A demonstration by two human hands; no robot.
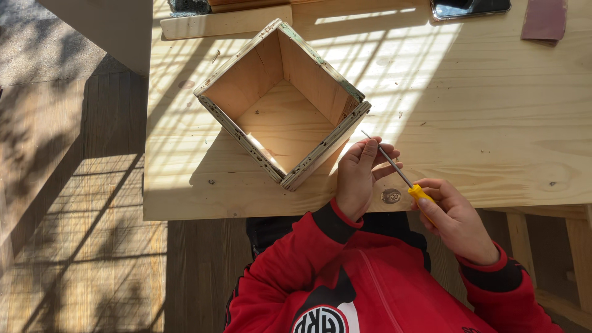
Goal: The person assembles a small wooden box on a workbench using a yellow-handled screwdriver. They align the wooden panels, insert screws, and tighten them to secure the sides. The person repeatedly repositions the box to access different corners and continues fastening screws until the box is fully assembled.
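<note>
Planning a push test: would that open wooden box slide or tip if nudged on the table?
The box likely slides rather than tips: it sits flat on the table, wider than tall. Thin plank walls and a hollow inside suggest it is light for its size. It looks stiff; the chipped rim edges may be rough, so not slippery.

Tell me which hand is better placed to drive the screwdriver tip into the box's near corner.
Probably the right hand: its grip is on the yellow handle of the screwdriver. The left hand only steadies the shaft near the wooden box.
</note>
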